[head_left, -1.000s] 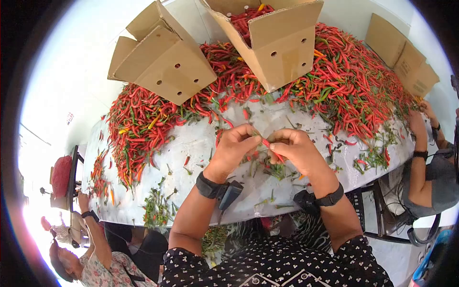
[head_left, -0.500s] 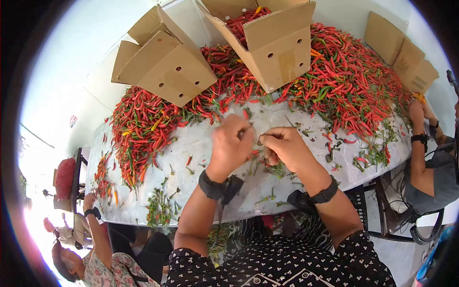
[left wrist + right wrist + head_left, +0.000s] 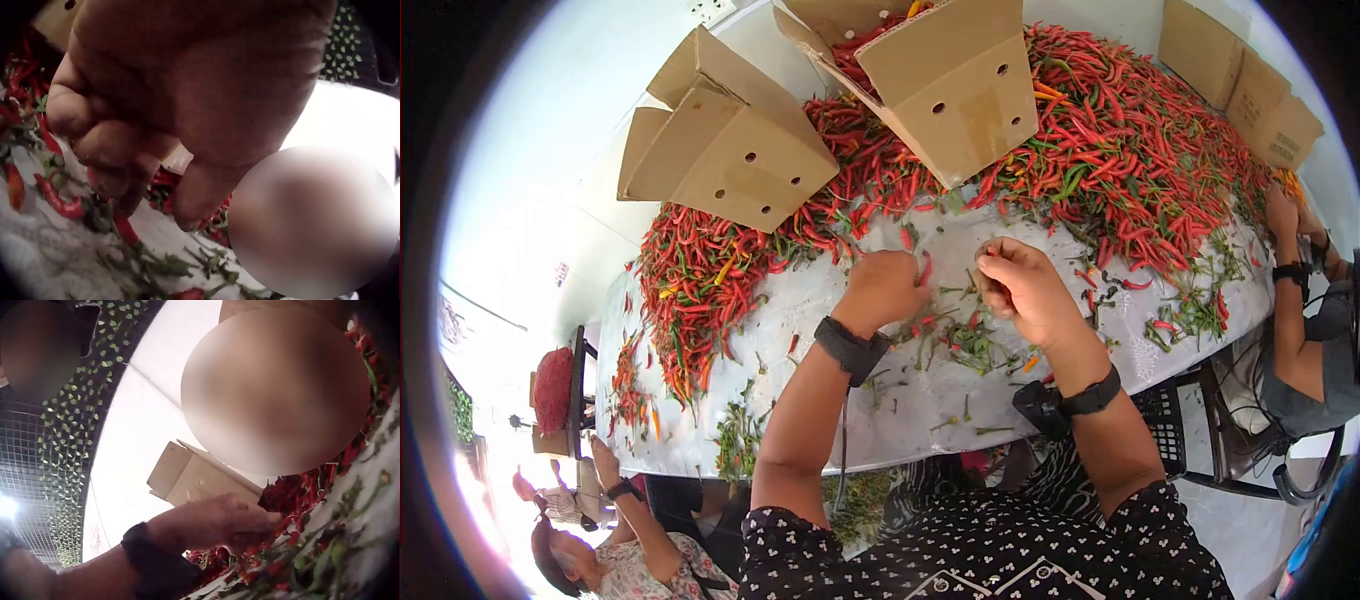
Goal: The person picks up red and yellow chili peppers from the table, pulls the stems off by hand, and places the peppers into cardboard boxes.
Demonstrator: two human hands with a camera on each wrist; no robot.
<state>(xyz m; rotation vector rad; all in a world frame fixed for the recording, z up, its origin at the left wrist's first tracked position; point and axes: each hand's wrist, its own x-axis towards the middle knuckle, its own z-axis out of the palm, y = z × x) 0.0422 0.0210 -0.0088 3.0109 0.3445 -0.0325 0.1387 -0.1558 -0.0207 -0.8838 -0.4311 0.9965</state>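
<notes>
My left hand [image 3: 882, 290] is low over the middle of the table, palm down. In the left wrist view its fingers [image 3: 106, 153] bend loosely and the thumb stands apart from them. A red chili [image 3: 925, 268] shows right at its fingertips. To its right is my right hand [image 3: 1028, 290], raised with curled fingers, thumb against the index finger. A small dark piece [image 3: 992, 251] shows at that pinch; I cannot tell what it is. Beneath the hands lie green chili stems [image 3: 975, 350] with a few red bits.
Heaps of red chilies [image 3: 1110, 150] line the back of the table [image 3: 800, 425]. A cardboard box [image 3: 730, 165] leans at the left, another box [image 3: 960, 95] holds chilies, and a third box [image 3: 1250, 90] stands right. Another person's hands [image 3: 1285, 210] work at right; a person sits left.
A second ago both hands met at a red chili, pinching it. They have since parted: the left swung away and came down to the table, while the right shifted slightly right and up.
</notes>
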